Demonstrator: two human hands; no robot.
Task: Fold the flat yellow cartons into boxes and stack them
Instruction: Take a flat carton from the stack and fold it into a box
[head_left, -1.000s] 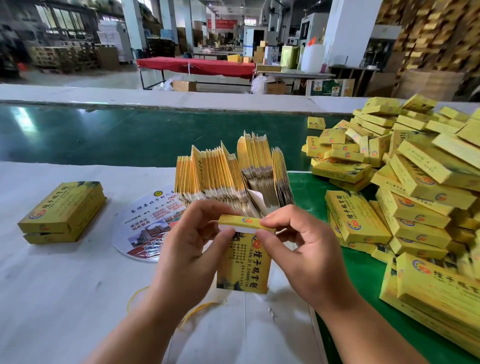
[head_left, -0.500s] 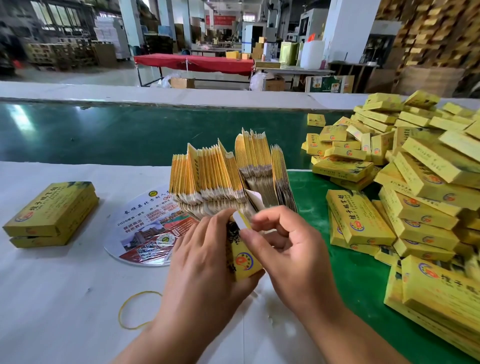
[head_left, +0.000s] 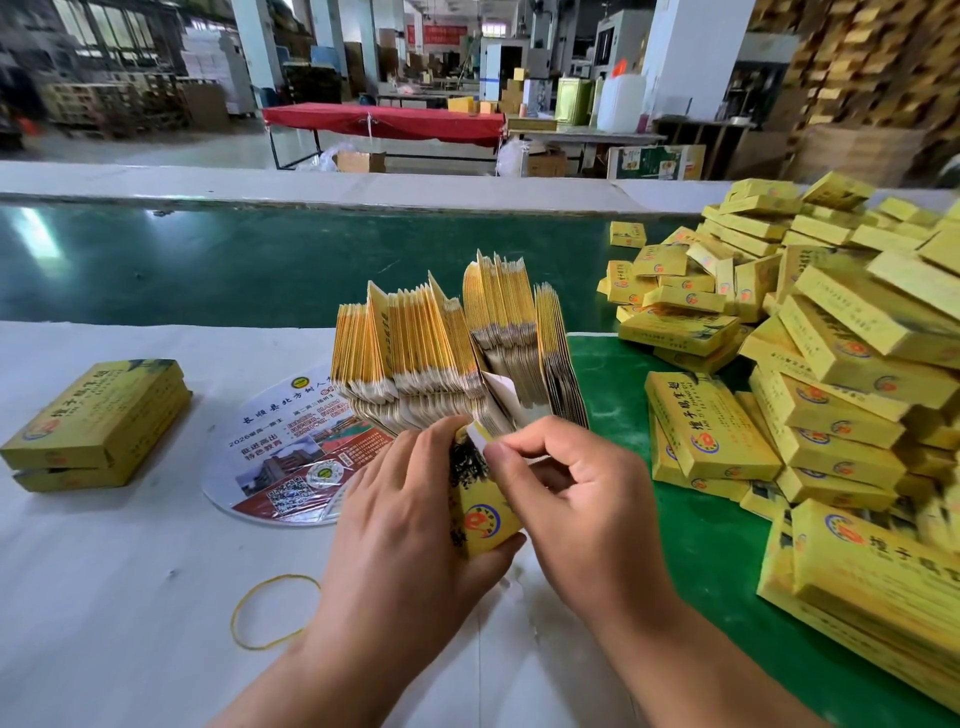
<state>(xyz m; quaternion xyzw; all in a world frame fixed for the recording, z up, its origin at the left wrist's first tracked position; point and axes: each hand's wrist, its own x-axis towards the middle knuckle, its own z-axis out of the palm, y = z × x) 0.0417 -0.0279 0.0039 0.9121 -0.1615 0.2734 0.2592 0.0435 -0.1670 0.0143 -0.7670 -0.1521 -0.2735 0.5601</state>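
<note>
Big factory room, with a long white worktop (head_left: 104, 597) up close and a green belt behind it. On the left hand (head_left: 410, 525) the fingers are wrapped round a small yellow cardboard carton (head_left: 480, 512), held up on its end just above the worktop. On the right hand (head_left: 576, 499) the fingers (head_left: 506, 451) pinch the white flap (head_left: 480, 434) at the top of that carton. It looks like the flap is being tucked in, but the hands hide part of it, so I can't be sure.

Just behind the hands stands a thick bunch of flat yellow cartons (head_left: 452, 348), fanned out on their edges. Those are left to fold, and there are lots. To the right, a big heap of folded yellow boxes (head_left: 831, 364) sits on a green mat. Far left, a small neat stack of yellow boxes (head_left: 98, 421) is done too. A thin yellow rubber band (head_left: 275, 613) and a round printed fan (head_left: 296, 457) lie close by.
</note>
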